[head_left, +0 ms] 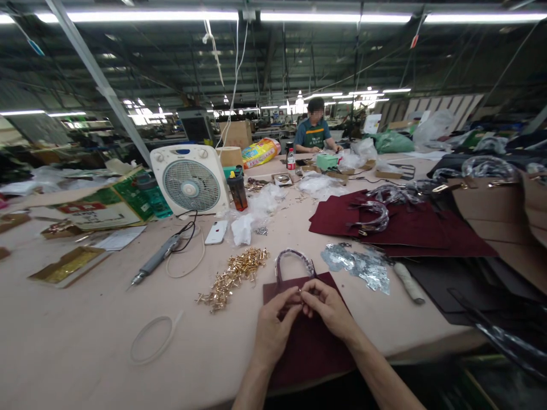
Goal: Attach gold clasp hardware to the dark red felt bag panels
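- Maroon panel lay flat on the tabletop at your edge, its long axis running straight away from you.
- Your left hand and right hand met fingertip to fingertip over its far edge, both pinching a small metal fitting just below the looped handle.
- Neither hand was nearer; the panel sat under both.
- Gold screws lay near your left hand, silver plates off to the right.

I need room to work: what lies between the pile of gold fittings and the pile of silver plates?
In the head view, the looped handle of the dark red panel; otherwise bare table.
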The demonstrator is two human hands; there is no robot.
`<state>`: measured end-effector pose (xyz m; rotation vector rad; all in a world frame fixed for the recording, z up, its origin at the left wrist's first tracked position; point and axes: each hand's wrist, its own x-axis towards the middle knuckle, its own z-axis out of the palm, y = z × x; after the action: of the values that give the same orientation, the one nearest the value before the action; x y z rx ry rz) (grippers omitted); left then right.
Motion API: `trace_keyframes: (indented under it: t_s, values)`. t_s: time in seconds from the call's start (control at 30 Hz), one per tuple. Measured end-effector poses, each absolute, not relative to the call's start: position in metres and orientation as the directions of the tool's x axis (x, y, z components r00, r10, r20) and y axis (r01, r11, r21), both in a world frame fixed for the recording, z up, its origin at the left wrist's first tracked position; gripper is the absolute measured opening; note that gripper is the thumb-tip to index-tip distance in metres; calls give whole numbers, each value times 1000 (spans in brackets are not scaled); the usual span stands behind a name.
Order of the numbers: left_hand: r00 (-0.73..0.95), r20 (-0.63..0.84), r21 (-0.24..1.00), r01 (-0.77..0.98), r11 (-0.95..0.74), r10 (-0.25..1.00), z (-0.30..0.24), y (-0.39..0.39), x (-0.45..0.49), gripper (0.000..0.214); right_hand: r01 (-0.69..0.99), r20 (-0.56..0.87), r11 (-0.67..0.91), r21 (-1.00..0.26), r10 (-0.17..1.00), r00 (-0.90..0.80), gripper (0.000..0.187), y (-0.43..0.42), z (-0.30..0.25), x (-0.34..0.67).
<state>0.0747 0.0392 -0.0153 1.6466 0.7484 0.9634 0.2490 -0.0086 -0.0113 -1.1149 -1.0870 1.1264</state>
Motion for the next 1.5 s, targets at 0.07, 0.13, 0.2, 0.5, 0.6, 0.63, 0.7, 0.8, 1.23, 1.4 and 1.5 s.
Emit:
trace_keyframes:
  t_s: [0.07, 0.13, 0.2, 0.5, 0.6, 0.63, 0.7, 0.8, 1.23, 1.4, 1.5]
  values:
    - [485, 226, 965, 10, -264, 845, -13, 39, 74, 34, -137, 60, 73, -988, 993, 97, 35, -8, -11, 250]
    - [488, 226, 965, 8, -263, 843, -9, 38, 74, 32, -166, 47, 60, -984, 996, 79, 37, -8, -11, 250]
    - [493, 222, 967, -4, -253, 841, -5, 37, 75, 30, -188, 36, 48, -981, 997, 63, 39, -8, -11, 251]
    - [520, 188, 982, -78, -173, 833, -3, 36, 75, 31, -238, 24, 40, -971, 997, 69, 38, -9, -14, 253]
    - [508, 209, 976, -53, -212, 835, -4, 36, 75, 30, -237, 11, 28, -971, 997, 70, 38, -8, -13, 252]
    - [503, 222, 972, -45, -232, 835, -4, 36, 74, 30, -235, 9, 25, -972, 998, 68, 39, -8, -12, 252]
    - [496, 244, 964, -28, -266, 833, -4, 35, 73, 29, -227, 9, 22, -974, 998, 59, 38, -9, -12, 253]
    - [490, 280, 946, 4, -323, 826, -5, 34, 72, 27, -212, 9, 17, -977, 999, 38, 37, -10, -10, 253]
    - [467, 378, 869, 118, -480, 799, -16, 35, 71, 24, -181, 23, 28, -983, 999, 28, 40, -12, -9, 252]
    - [484, 346, 885, 116, -451, 804, -12, 35, 71, 23, -172, 14, 20, -985, 999, 38, 40, -12, -7, 252]
    - [498, 289, 924, 80, -374, 818, -9, 35, 73, 24, -190, 11, 21, -981, 998, 56, 39, -12, -8, 251]
